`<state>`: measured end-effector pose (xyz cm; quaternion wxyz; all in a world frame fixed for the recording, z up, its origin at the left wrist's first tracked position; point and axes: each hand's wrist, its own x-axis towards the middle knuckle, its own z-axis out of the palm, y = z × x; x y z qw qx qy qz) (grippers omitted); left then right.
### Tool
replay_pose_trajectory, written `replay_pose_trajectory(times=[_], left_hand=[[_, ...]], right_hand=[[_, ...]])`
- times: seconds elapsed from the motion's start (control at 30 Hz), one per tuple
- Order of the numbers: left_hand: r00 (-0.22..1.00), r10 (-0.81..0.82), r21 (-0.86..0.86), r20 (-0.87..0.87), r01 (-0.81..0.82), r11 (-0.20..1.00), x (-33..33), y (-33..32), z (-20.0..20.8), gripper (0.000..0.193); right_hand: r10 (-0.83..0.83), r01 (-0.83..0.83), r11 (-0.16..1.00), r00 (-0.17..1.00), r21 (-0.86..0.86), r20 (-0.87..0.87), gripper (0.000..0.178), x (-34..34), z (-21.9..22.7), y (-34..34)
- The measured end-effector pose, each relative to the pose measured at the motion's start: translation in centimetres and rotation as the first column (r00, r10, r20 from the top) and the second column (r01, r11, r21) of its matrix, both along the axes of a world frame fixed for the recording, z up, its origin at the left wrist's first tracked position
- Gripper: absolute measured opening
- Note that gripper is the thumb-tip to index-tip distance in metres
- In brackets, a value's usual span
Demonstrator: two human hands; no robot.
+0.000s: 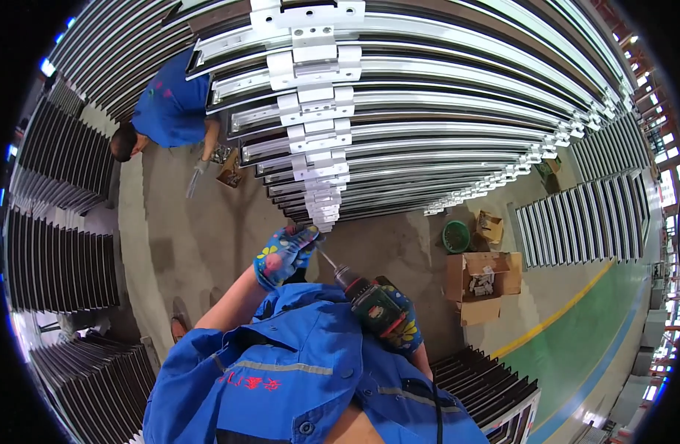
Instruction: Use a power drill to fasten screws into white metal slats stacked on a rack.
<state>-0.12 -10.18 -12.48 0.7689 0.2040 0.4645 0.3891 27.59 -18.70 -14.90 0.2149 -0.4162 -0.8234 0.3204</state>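
Observation:
My right hand (408,325), in a blue flowered glove, is wrapped round a dark green and black power drill (377,305). The drill's long thin bit (327,259) points up and left at my left hand (286,255). That hand wears a matching glove, and its fingers are pinched together by the bit's tip; whatever they hold is too small to make out. Just beyond my fingers is the near end of a row of white hinges (326,214). These hinges sit on a long stack of white and dark window or door frames (443,96).
A co-worker in blue (169,103) bends down at the left, near a small box of parts (230,174). On the floor at right stand a green bucket (455,235), a small carton (489,226) and an open cardboard box (458,277). More frames (62,259) line the left side.

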Motion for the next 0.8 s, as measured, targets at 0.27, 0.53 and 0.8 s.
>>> replay_pose_trajectory(times=[0.27, 0.53, 0.8], left_hand=[[0.967, 0.243, -0.035, 0.077, -0.241, 0.970, 1.1, 0.0, -0.3, 0.017], [0.963, 0.244, -0.048, 0.112, -0.240, 0.970, 0.5, 0.2, -0.7, 0.018], [0.988, 0.136, 0.045, 0.067, -0.139, 0.989, -0.1, 0.4, -0.7, 0.021]], right_hand=[[-0.052, 0.042, 0.998, 0.971, 0.049, 0.235, 0.033, -1.6, 1.0, 0.8], [-0.072, 0.075, 0.997, 0.991, -0.016, 0.111, 0.030, -2.0, 1.3, 0.8], [-0.092, 0.094, 0.995, 0.993, -0.030, 0.069, 0.028, -2.2, 2.1, 0.9]])
